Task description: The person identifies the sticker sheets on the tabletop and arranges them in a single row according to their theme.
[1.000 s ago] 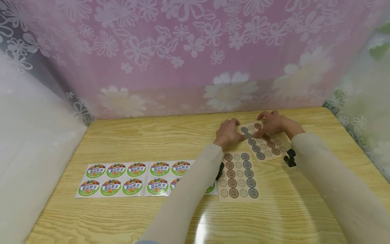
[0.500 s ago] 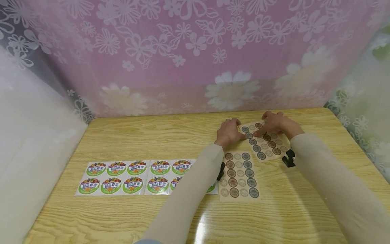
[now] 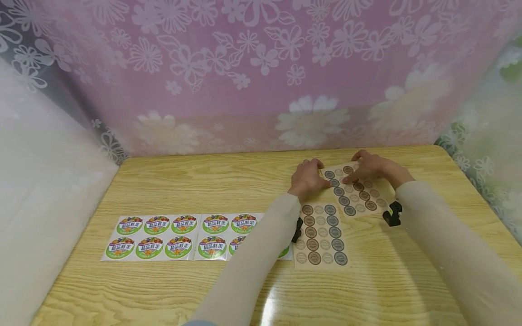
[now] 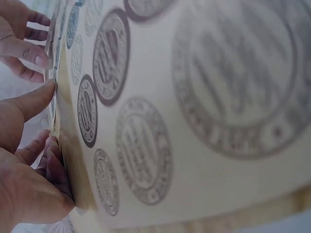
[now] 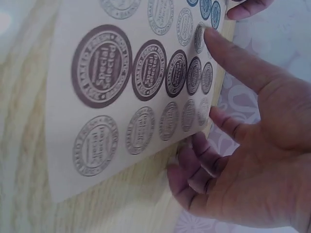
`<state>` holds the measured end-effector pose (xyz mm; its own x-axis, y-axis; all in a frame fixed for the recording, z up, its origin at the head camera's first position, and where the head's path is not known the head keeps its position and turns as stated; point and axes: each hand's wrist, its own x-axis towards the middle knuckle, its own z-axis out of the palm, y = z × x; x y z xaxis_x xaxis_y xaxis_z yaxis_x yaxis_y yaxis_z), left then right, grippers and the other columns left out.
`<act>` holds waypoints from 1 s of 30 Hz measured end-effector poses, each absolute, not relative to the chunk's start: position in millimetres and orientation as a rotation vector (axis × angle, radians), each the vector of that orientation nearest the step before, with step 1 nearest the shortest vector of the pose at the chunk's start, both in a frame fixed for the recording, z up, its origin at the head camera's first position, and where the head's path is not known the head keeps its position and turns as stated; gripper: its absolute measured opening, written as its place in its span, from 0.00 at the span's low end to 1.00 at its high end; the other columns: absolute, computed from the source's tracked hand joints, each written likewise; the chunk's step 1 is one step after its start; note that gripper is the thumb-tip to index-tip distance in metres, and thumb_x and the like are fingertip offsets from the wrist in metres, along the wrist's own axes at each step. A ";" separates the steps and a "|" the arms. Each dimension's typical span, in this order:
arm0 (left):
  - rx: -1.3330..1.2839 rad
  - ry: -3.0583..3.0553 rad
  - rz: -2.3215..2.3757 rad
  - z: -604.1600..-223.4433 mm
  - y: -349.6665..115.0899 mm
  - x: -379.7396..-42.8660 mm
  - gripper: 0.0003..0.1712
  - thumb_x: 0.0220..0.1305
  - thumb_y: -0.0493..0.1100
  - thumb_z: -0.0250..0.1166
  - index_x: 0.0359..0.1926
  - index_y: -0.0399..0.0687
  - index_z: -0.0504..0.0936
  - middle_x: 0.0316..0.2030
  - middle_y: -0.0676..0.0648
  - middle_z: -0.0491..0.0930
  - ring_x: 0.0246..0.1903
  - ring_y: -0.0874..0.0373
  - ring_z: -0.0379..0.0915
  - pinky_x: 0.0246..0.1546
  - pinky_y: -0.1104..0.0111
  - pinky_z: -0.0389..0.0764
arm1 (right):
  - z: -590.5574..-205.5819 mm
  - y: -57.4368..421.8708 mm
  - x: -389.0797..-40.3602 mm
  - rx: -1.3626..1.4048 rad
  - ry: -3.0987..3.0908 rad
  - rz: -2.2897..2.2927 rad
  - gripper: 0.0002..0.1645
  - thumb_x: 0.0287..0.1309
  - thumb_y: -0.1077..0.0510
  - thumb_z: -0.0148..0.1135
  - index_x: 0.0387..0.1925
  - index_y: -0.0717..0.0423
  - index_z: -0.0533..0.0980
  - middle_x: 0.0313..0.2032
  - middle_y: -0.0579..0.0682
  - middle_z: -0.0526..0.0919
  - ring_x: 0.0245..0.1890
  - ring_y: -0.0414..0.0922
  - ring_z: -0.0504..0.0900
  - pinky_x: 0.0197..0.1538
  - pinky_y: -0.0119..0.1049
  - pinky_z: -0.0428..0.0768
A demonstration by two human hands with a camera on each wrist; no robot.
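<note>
A beige sheet of round stickers (image 3: pixel 351 194) lies at a slant on the table, between both hands. At its left edge is my left hand (image 3: pixel 306 177), its straight thumb touching the border and its other fingers near the far left corner. My right hand (image 3: pixel 369 166) rests at the far right part. In the right wrist view, the right thumb (image 5: pixel 243 63) presses on the sheet's face, while the other fingers bend beside its edge. The sheet covers some fingertips in the left wrist view. Nearer lies a second beige sticker sheet (image 3: pixel 322 267), below the left forearm's right side.
White sheets of round fruit-label stickers (image 3: pixel 191 254) lie in a row to the left, partly covered by the left sleeve (image 3: pixel 261 253). Behind the wooden table (image 3: pixel 195 185) hangs a pink floral curtain (image 3: pixel 228 113). A black strap mount (image 3: pixel 393 215) sits at the right wrist.
The slanted sheet has shifted very slightly toward the near side. My right hand has moved a little rightward and nearer; my left hand stays almost in place.
</note>
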<state>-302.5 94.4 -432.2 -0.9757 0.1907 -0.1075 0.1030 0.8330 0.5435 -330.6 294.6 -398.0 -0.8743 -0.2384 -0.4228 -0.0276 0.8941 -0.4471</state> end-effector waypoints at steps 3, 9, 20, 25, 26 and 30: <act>0.235 2.851 0.852 -432.0 93.6 -302.4 0.30 0.54 0.59 0.71 0.56 0.60 0.74 0.48 0.56 0.71 0.48 0.60 0.66 0.43 0.67 0.71 | -399.3 298.5 -332.1 -0.230 2.615 -0.637 0.45 0.57 0.43 0.65 0.62 0.68 0.57 0.55 0.77 0.62 0.45 0.62 0.70 0.46 0.54 0.70; 0.238 2.840 0.866 -432.7 93.7 -302.7 0.30 0.54 0.59 0.71 0.57 0.60 0.74 0.48 0.56 0.71 0.48 0.60 0.66 0.43 0.67 0.71 | -403.9 306.0 -334.5 -0.244 2.635 -0.781 0.34 0.65 0.46 0.57 0.60 0.68 0.63 0.48 0.70 0.71 0.39 0.56 0.75 0.39 0.46 0.74; 0.261 2.852 0.876 -434.9 96.5 -303.8 0.32 0.51 0.61 0.72 0.57 0.60 0.76 0.46 0.56 0.71 0.46 0.61 0.66 0.42 0.69 0.70 | -411.3 321.4 -334.2 -0.253 2.511 -1.073 0.29 0.71 0.54 0.49 0.64 0.70 0.61 0.51 0.70 0.72 0.35 0.48 0.80 0.36 0.41 0.78; 0.252 2.815 0.947 -434.5 92.1 -303.7 0.32 0.53 0.60 0.70 0.58 0.56 0.76 0.44 0.54 0.72 0.43 0.61 0.68 0.41 0.70 0.71 | -417.4 325.1 -334.1 -0.227 2.450 -1.196 0.29 0.71 0.55 0.49 0.66 0.69 0.60 0.52 0.68 0.71 0.34 0.46 0.80 0.34 0.40 0.79; 0.245 2.802 0.976 -434.4 91.0 -303.9 0.32 0.54 0.59 0.70 0.58 0.55 0.76 0.43 0.54 0.72 0.42 0.61 0.68 0.41 0.70 0.71 | -418.5 325.8 -333.7 -0.223 2.446 -1.211 0.29 0.71 0.55 0.49 0.66 0.68 0.60 0.52 0.68 0.71 0.34 0.46 0.80 0.34 0.40 0.79; 0.231 2.763 1.062 -433.7 86.7 -305.3 0.29 0.60 0.58 0.65 0.58 0.52 0.76 0.44 0.52 0.73 0.41 0.60 0.70 0.41 0.70 0.71 | -422.5 328.5 -332.8 -0.189 2.438 -1.276 0.31 0.71 0.53 0.50 0.67 0.66 0.59 0.51 0.65 0.72 0.33 0.45 0.80 0.34 0.40 0.79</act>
